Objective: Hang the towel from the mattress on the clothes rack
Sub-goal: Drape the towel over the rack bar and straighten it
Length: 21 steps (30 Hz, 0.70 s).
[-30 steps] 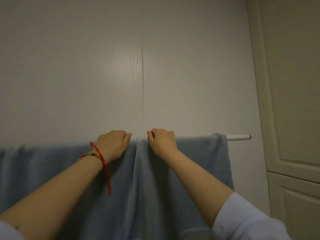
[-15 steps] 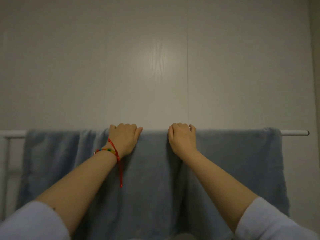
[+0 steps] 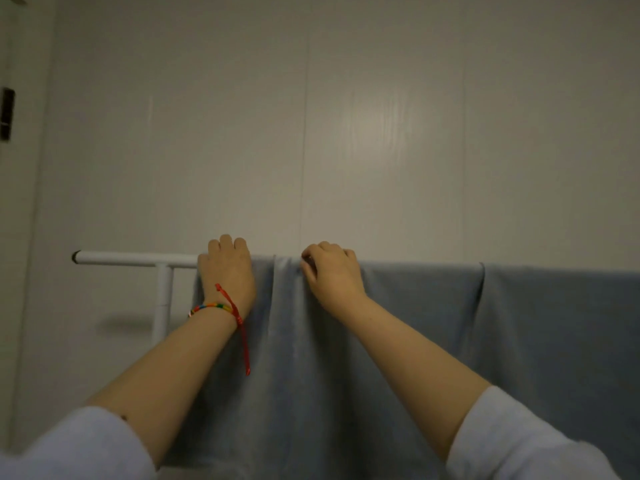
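Note:
A grey-blue towel (image 3: 433, 341) hangs draped over the white top bar of the clothes rack (image 3: 131, 259), reaching from the rack's left post out past the right edge of view. My left hand (image 3: 227, 271), with a coloured bracelet and red string at the wrist, rests over the towel's left end on the bar, fingers curled over the top. My right hand (image 3: 330, 275) sits just to its right and pinches the towel's top edge at the bar. A vertical fold runs down between my hands.
A pale panelled wall (image 3: 311, 133) stands close behind the rack. The rack's white upright post (image 3: 162, 306) drops below the bare left end of the bar. A dark fitting (image 3: 7, 112) sits on the wall at far left.
My view has swung left along the rack, so the bar's left end now shows. Both hands have shifted left along the towel's top edge to its left end.

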Available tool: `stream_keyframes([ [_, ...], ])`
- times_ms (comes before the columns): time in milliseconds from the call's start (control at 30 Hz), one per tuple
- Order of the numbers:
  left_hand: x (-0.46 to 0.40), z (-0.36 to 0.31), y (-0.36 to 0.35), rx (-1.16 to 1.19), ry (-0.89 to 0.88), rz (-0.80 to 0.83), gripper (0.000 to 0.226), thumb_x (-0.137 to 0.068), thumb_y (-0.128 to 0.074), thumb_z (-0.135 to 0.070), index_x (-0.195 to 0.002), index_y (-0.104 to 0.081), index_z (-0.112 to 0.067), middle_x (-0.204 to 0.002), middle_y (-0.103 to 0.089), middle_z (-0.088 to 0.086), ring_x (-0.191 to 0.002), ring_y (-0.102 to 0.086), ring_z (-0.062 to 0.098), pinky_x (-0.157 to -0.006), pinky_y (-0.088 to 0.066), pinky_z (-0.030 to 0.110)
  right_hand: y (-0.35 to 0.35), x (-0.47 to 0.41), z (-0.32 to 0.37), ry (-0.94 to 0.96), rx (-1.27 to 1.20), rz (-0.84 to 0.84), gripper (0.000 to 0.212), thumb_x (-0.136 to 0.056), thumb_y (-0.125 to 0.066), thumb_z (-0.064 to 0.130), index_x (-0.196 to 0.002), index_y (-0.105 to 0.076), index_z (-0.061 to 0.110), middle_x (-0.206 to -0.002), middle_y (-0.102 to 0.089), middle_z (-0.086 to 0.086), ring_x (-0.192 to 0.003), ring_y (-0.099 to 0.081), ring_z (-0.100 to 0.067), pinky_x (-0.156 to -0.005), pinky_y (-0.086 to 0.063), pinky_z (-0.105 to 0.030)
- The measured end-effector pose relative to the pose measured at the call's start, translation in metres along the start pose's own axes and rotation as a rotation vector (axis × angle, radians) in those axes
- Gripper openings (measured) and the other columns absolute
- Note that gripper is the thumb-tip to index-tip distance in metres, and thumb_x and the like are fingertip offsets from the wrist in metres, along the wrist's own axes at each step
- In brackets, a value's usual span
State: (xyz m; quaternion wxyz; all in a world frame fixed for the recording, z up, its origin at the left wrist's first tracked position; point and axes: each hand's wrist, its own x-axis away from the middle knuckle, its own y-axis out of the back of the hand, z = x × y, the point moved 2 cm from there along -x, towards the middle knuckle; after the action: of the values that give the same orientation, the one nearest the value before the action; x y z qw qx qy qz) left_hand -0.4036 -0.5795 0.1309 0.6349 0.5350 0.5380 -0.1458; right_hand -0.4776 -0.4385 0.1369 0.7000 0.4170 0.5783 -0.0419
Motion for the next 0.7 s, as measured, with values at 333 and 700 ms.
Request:
stream_keyframes([
  [333,-0.003,0.038,-0.008,0.117,0.25,-0.044,0.049,-0.096,-0.041,-0.018,-0.139,-0.026,0.0,-0.122,-0.05,0.024,-0.101,-0.059,0.04,-0.086,-0.046,0.047,-0.019,-0.024,0.037,0.031,-0.023,-0.01,0.022,-0.095,-0.05,0.028,-0.104,-0.065,0.016,-0.11,-0.063,-0.006,-0.105,-0.054,-0.026,-0.09,-0.034,-0.036],
  [700,-0.021,0.062,-0.001,0.74,0.256,-0.161,0.029,-0.087,-0.044,0.006,-0.115,-0.045,-0.004,-0.109,-0.057,0.024,-0.094,-0.057,0.04,-0.089,-0.048,0.052,-0.032,-0.036,0.074,0.084,-0.023,-0.013,0.026,-0.095,-0.049,0.032,-0.11,-0.065,0.018,-0.111,-0.066,-0.003,-0.106,-0.055,-0.024,-0.092,-0.035,-0.035],
])
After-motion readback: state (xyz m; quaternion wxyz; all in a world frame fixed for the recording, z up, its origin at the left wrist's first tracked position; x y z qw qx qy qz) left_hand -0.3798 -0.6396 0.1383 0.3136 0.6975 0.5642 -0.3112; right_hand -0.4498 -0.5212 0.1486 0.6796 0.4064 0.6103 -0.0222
